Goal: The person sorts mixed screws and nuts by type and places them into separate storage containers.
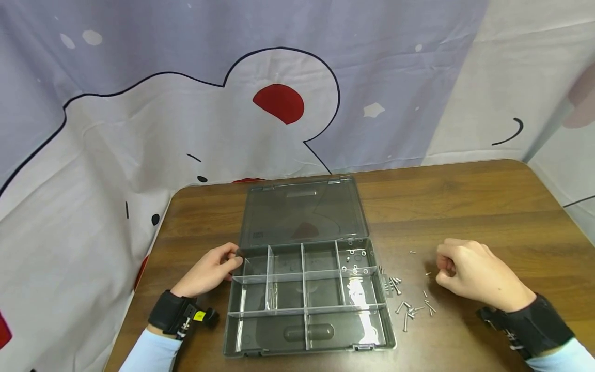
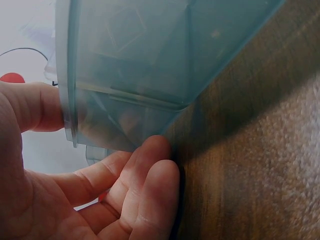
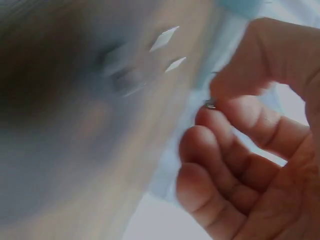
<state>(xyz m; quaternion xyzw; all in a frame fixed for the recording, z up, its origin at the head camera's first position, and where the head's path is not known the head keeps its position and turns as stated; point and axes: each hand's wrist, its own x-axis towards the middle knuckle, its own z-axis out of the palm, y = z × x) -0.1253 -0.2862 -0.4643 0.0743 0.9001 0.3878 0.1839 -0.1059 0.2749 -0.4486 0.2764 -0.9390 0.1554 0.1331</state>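
Note:
A grey see-through organizer box [image 1: 281, 330] lies open, its lid [image 1: 304, 212] folded back flat. At its left rear corner my left hand [image 1: 209, 271] grips the box, thumb at the rim [image 2: 69, 75] and fingers low by the outer wall. My right hand [image 1: 479, 274] is over the table to the right of the box. Between thumb and forefinger it pinches a small metal piece [image 3: 210, 104], mostly hidden. Loose screws [image 1: 410, 310] lie between the box and that hand, with a few tiny screws [image 1: 428, 274] nearer the fingers. Small nuts [image 1: 357, 253] sit in the rear right compartment.
Clear dividers [image 1: 304, 289] split the box into several compartments. More screws [image 1: 395, 285] lie close against the box's right wall. Behind the wooden table [image 1: 465, 206] hangs a printed curtain [image 1: 381, 77]. The right wrist view is blurred.

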